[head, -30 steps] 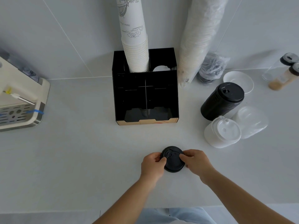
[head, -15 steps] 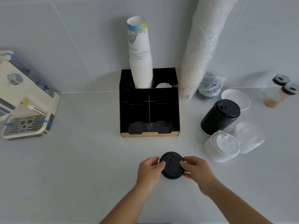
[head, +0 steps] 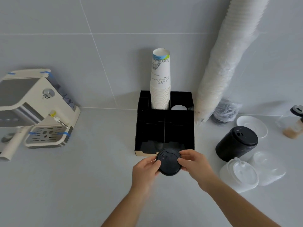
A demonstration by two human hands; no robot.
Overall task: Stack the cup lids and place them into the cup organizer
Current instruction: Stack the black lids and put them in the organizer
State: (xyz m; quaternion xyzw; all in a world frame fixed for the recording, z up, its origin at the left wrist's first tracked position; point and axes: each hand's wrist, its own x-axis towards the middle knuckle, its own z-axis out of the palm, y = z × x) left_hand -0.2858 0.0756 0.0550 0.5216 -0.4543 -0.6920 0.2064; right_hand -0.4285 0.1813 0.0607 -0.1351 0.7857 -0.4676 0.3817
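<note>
Café or coffee-bar prep corner, black cup organizer (head: 164,126) on a pale worktop (head: 82,177) against a grey tiled wall, espresso machine (head: 32,108) well left of it, paper cup stack (head: 160,82) inside it, sleeved cups (head: 229,63) and lid stacks (head: 236,143) to its right

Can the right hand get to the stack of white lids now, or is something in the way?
Probably not at once: the right hand and left hand both hold the black lid. The path to the stack of white lids looks free.
</note>
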